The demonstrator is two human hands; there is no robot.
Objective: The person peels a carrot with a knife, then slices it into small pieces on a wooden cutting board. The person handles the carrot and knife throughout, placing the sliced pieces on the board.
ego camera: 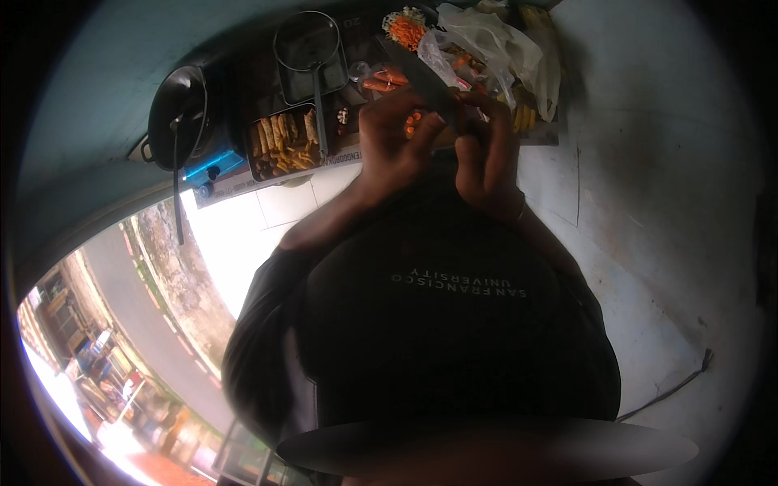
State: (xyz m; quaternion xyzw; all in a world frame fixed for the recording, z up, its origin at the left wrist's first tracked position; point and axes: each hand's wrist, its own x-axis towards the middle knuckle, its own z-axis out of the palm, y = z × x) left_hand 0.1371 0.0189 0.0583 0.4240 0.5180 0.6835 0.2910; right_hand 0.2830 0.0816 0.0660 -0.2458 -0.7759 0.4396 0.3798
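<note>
A wide dark knife blade (422,73) slants up and left from between both hands, above the worktop. Its lower end meets my right hand (489,152), whose fingers are bent around the dark handle area; a small reddish piece seems to be at the fingertips. My left hand (398,136) is beside the blade with thumb and fingers curled; whether it grips anything is hidden. Small orange slices (413,121) show between its thumb and fingers, lower down. Behind the hands are orange-red sausages (384,79) in clear plastic and a heap of shredded orange and pale vegetables (406,30).
A dark wok (177,118) with a long-handled utensil (177,182) stands on a lit gas stove (213,173). Beside it are a tray of fried rolls and strips (282,143) and a strainer (317,79) over a metal tray. Plastic bags (507,51) lie at the back right, near the wall.
</note>
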